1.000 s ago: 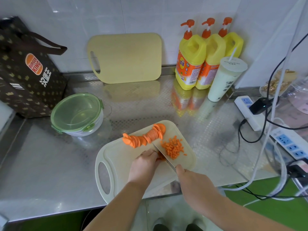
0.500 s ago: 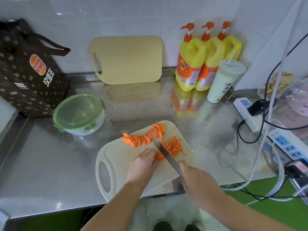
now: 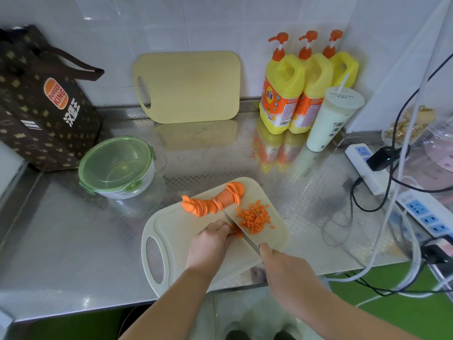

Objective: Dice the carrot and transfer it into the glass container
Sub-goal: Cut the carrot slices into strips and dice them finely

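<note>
Two hands worked close together on the cutting board (image 3: 171, 231): left hand (image 3: 208, 244) clawed down on a few carrot strips (image 3: 234, 232) at board centre, right hand (image 3: 286, 268) clamped on the knife (image 3: 241, 230), blade just beside the left fingertips. Risk: a slip or a rolling strip could nick those fingers. Uncut slices (image 3: 215, 201) lay along the board's far edge. Diced pile (image 3: 255, 217) sat toward its right edge, where loose bits could scatter onto the bench (image 3: 61, 229). Glass container (image 3: 117, 168) sat well left of the board, lid on, so transfer would stall unless opened.

We find the cutting board (image 3: 176, 231) at the tabletop's (image 3: 73, 241) front edge, carrot slices (image 3: 213, 200) behind-left of the diced pile (image 3: 255, 217) on it, and the container (image 3: 117, 165) further left.
</note>
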`<state>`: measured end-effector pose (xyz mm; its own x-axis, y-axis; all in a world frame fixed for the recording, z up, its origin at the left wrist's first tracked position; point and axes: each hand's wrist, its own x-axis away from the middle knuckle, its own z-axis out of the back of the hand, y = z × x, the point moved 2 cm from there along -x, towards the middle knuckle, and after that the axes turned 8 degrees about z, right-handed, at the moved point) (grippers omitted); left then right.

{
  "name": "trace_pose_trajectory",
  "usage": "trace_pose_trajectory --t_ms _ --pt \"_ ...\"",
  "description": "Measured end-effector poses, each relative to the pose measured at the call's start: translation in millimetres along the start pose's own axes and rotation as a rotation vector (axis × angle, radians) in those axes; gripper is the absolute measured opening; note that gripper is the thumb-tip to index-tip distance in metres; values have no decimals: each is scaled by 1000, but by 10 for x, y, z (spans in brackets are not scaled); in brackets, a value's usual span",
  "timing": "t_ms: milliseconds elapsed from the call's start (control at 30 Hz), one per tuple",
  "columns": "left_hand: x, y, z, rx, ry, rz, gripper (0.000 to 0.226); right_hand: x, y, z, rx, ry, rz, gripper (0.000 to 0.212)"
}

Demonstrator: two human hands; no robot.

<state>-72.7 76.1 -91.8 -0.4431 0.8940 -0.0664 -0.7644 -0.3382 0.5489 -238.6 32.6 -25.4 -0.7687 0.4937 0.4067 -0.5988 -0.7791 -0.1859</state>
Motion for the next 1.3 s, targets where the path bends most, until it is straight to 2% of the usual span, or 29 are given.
trace_pose_trajectory --t_ms 100,200,267,367,433,533,800,1033,1300 --pt "-11 -14 -17 -33 40 -42 28 -32 -7 -43 0 -10 -8 29" --pt "-22 -25 -9 -65 44 -51 16 -51 -13 -55 -13 -5 -11 28" --pt "-27 -5 10 -72 40 -56 17 -47 5 -37 -40 -2 -21 25" --pt "-22 20 28 -71 50 -49 28 -35 63 7 -107 10 -40 15" --pt "-18 17 34 -39 20 -22 27 -25 94 40 -131 38 -42 12" --pt "-7 -8 53 -15 -46 25 15 4 88 76 -117 64 -30 13" --pt "26 -60 60 1 1 17 10 64 -12 68 -44 45 23 22" --pt "6 -41 13 -48 -42 43 17 43 -52 51 13 19 13 28" --pt "-2 -65 -27 -55 -21 62 18 -39 -46 -1 3 -3 -2 25"
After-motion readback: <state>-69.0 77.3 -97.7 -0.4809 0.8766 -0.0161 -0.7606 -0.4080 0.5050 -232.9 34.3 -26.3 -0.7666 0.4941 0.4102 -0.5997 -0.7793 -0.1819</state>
